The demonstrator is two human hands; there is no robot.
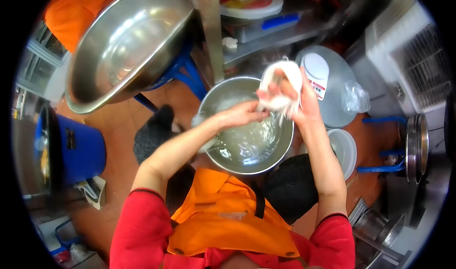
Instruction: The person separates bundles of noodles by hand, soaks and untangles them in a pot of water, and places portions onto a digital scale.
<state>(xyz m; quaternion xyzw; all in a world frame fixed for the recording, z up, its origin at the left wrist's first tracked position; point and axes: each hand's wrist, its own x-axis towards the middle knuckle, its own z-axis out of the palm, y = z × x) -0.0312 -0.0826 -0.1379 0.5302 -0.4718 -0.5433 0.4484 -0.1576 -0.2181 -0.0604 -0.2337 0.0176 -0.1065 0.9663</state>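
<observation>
A round metal bowl [253, 143] of water stands on the floor between the knees. Above its back right rim, my right hand [306, 100] holds up a white, wet-looking piece [293, 77] with a ragged lower edge. My left hand [241, 114] reaches over the bowl to the lower left side of the white piece, its fingers close together. Whether the left fingertips pinch the piece or only touch it is too blurred to tell.
A big metal basin [137, 36] stands on a blue stool at the upper left. A white scale [316, 68] and a plastic bag [356, 97] lie on a round grey lid [335, 105]. A white tub [344, 150] is right of the bowl; a blue bin [80, 148] stands left.
</observation>
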